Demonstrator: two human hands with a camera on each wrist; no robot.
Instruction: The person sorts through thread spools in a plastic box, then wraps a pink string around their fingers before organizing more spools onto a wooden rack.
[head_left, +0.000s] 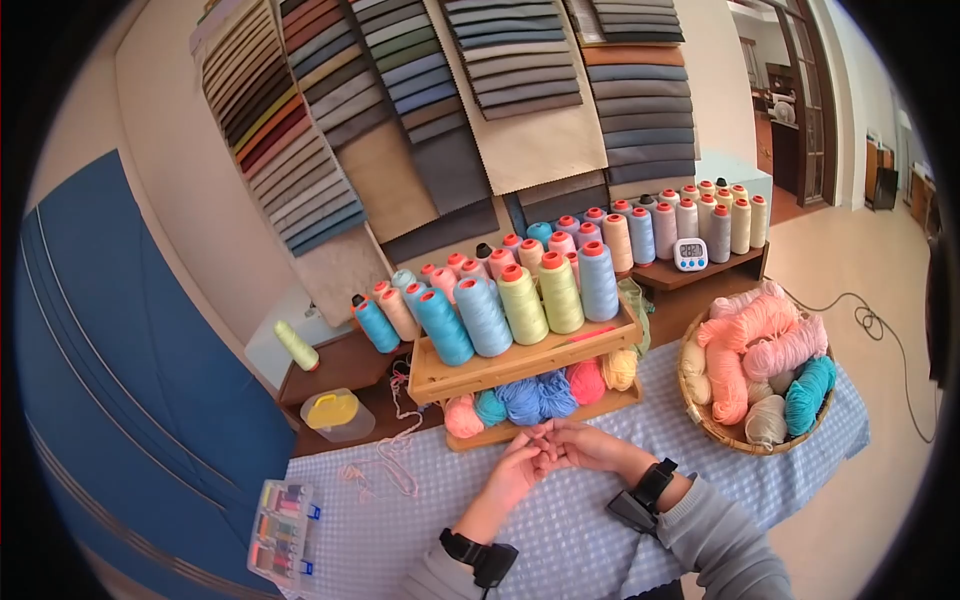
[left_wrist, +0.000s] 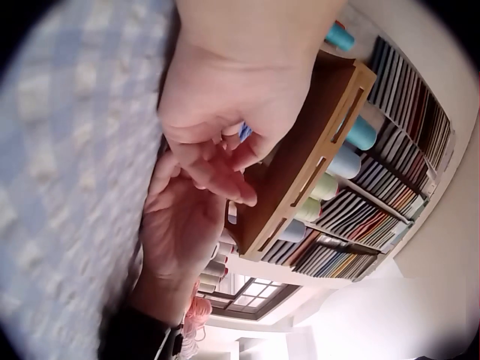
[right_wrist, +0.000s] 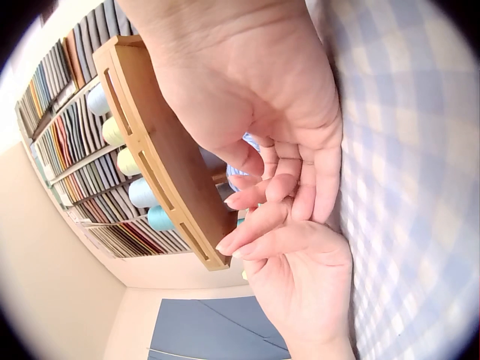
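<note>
In the head view my left hand (head_left: 517, 472) and right hand (head_left: 592, 447) meet over the checked tablecloth (head_left: 400, 520), before a two-level wooden rack (head_left: 520, 368). Their loosely bent fingers overlap and touch; no object shows between them. The left wrist view has my left hand (left_wrist: 232, 97) close up, its fingers lying over those of the right. From the right wrist, the right hand (right_wrist: 262, 90) rests low by the cloth, palm partly facing the camera. Thread cones (head_left: 524, 308) in blue and green stand on the rack's top; yarn balls (head_left: 538, 398) fill its lower level.
To the right sits a wicker basket (head_left: 697, 402) of yarn skeins. A clear case of small spools (head_left: 280, 530) lies at left, near loose pink yarn (head_left: 400, 465) and a yellow-lidded tub (head_left: 335, 415). Behind stand more cones and a white timer (head_left: 690, 254).
</note>
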